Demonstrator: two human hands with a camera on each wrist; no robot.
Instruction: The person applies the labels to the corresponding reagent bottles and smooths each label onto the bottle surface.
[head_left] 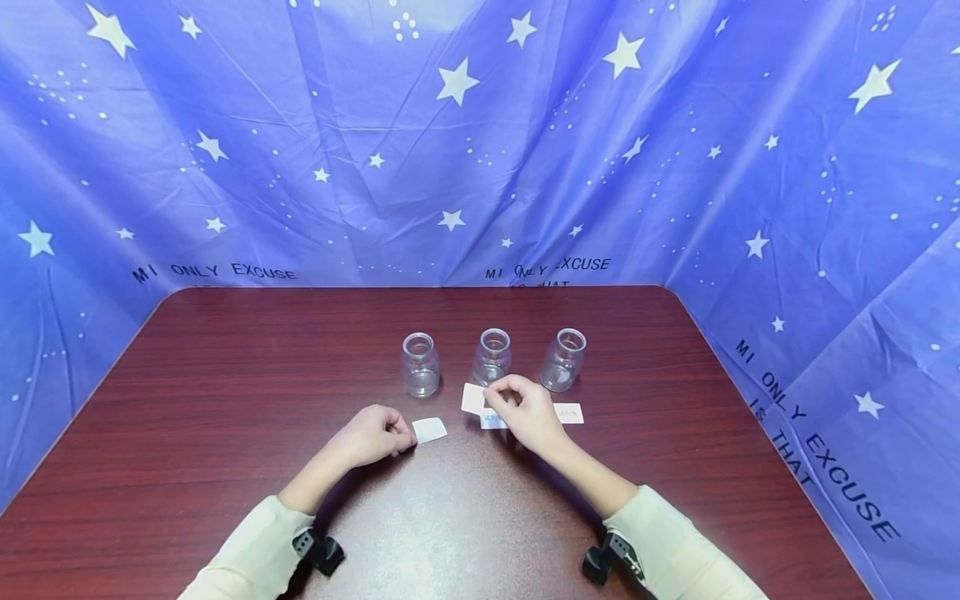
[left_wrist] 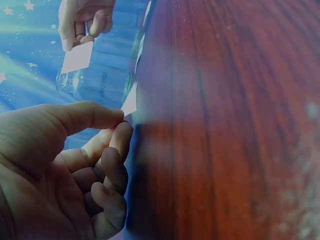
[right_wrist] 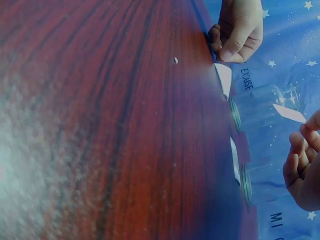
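Note:
Thumb and index finger of my left hand (head_left: 373, 437) pinch the edge of a small white paper card (head_left: 430, 430) low over the table, in front of the left glass jar (head_left: 422, 371). My right hand (head_left: 527, 410) holds another white card (head_left: 472, 398) by its edge, raised off the tabletop. Below that one lies a card with blue writing (head_left: 492, 419), partly covered by the right hand, before the middle glass jar (head_left: 491, 360). A third card with faint writing (head_left: 570, 413) lies in front of the right glass jar (head_left: 564, 365). All three jars stand upright without lids.
The dark red wooden table (head_left: 225, 375) has a glossy glare patch near its front. A blue star-printed curtain (head_left: 375, 208) hangs behind and along the sides. A tiny pale speck (right_wrist: 175, 60) shows on the tabletop in the right wrist view.

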